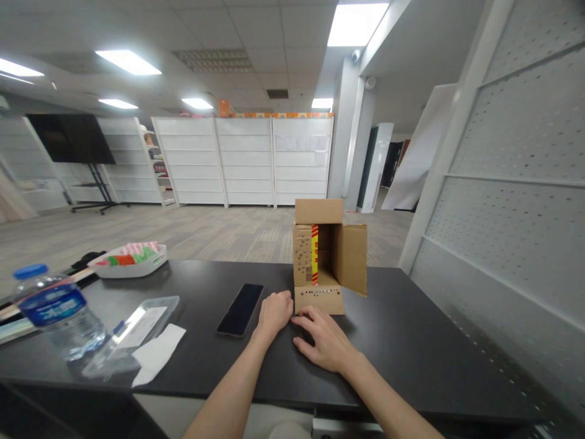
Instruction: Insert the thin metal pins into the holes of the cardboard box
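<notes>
A small cardboard box (304,259) stands on the black table with its open side towards me. One flap (354,259) swings out to the right, another is up, and the bottom flap (320,300) hangs forward. My left hand (275,312) is at the left of that bottom flap, its fingers curled closed; whatever they may hold is hidden. Just in front of the flap, my right hand (323,340) is low over the table, thumb and fingers apart with nothing visible between them. A black phone (241,310) lies left of my left hand.
On the left are a water bottle (61,317), a clear plastic case (146,320), a white paper (159,353) and a white basket (132,266) with colourful packets. A perforated panel (516,201) rises along the right. White shelving (242,161) stands across the room.
</notes>
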A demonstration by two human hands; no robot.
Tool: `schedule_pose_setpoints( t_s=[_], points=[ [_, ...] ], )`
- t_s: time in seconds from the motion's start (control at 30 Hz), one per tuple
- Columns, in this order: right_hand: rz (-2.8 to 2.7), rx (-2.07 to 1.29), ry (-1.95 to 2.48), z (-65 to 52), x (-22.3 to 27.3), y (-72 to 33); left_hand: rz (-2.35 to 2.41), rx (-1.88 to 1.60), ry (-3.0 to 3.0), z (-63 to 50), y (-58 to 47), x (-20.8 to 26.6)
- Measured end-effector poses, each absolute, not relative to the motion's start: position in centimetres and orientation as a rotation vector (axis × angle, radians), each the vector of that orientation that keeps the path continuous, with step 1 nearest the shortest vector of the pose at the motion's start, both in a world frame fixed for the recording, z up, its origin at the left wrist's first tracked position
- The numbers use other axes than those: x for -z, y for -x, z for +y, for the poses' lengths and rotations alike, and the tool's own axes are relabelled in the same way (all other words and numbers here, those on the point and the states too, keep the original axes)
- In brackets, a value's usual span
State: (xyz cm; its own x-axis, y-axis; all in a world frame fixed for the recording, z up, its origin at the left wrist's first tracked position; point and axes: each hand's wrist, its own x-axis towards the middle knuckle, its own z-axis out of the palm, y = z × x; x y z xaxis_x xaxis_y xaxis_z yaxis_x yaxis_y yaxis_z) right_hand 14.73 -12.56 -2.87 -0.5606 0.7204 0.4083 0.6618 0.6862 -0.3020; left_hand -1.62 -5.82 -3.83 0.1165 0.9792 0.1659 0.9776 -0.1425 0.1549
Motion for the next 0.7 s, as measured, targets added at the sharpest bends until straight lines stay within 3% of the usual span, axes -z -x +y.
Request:
schedule_pose_setpoints(
  t_s=[0.7],
  points=[
    [-2.378, -0.243, 1.002, -12.36, 3.39, -14.69, 2.050, -0.316, -2.284, -6.12, 1.37, 3.30]
  ],
)
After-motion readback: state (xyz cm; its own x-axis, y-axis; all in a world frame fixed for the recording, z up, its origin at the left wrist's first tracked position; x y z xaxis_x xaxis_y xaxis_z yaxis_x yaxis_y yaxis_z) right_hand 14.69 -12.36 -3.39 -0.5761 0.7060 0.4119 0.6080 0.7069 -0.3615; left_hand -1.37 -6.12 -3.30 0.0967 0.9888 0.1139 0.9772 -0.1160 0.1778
